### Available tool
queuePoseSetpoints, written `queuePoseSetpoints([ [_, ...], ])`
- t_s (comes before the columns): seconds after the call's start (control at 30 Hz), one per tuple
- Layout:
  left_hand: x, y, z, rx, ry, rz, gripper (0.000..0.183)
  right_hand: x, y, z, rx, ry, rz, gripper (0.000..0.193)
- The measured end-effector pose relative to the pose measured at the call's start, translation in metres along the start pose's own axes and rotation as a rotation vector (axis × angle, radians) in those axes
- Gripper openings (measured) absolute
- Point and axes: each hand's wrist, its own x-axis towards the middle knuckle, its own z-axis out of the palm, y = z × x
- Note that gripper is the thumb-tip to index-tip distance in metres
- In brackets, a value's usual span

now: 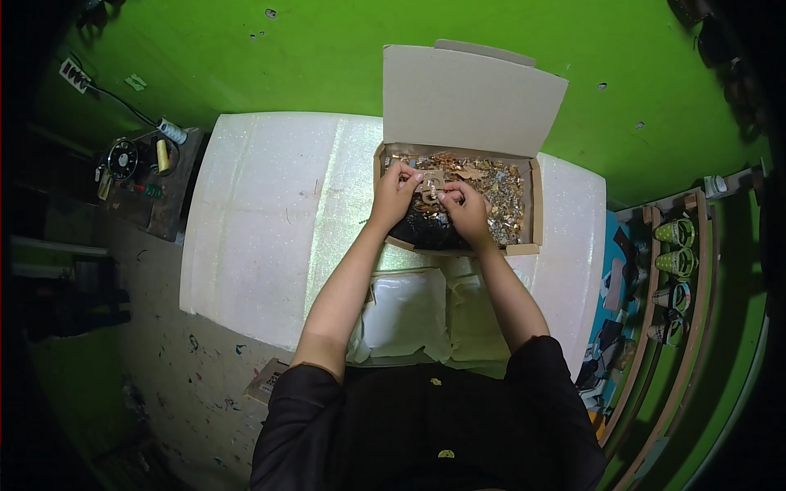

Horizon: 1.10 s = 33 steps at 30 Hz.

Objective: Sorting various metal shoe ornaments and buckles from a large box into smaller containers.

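Both of my hands meet over an open cardboard box full of small shiny metallic and clear-wrapped pieces. Pinched between them is a small tan buckle-like piece with an open middle; its exact kind is too small to tell. My left hand grips its left side with thumb and fingers. On its lower right side, my right hand is closed in a pinch. Black material lies in the box's near left part, below my wrists. The lid stands raised at the back.
The box rests on a table with a shimmering white cover. White plastic-wrapped packets lie between me and the box. To the right, a wooden rack carries sandals. Thread spools stand on a dark stand at far left.
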Motion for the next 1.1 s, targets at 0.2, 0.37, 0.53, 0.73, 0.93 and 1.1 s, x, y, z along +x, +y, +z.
queuePoseSetpoints([
  [0.2, 0.004, -0.005, 0.005, 0.177, 0.057, 0.118, 0.015, 0.009, 0.019, 0.000, 0.000, 0.023, -0.089, 0.029],
  [0.37, 0.004, -0.019, -0.001, 0.116, 0.013, -0.005, 0.018, -0.011, -0.026, 0.013, -0.278, 0.045, 0.007, 0.065],
  [0.53, 0.003, -0.017, 0.002, 0.161, 0.054, 0.070, 0.019, -0.015, -0.020, 0.025, -0.472, 0.230, -0.093, 0.053],
  [0.73, 0.004, -0.004, 0.012, 0.284, 0.048, 0.118, 0.019, 0.005, 0.012, 0.021, 0.419, 0.146, -0.109, 0.046],
  [0.93, -0.003, -0.003, 0.001, 0.161, 0.191, 0.086, 0.016, -0.003, -0.016, -0.022, -0.405, 0.193, -0.041, 0.053],
  [1.1, -0.013, 0.011, 0.004, 0.618, 0.429, 0.415, 0.014, 0.001, -0.016, -0.027, -0.649, 0.322, -0.089, 0.055],
])
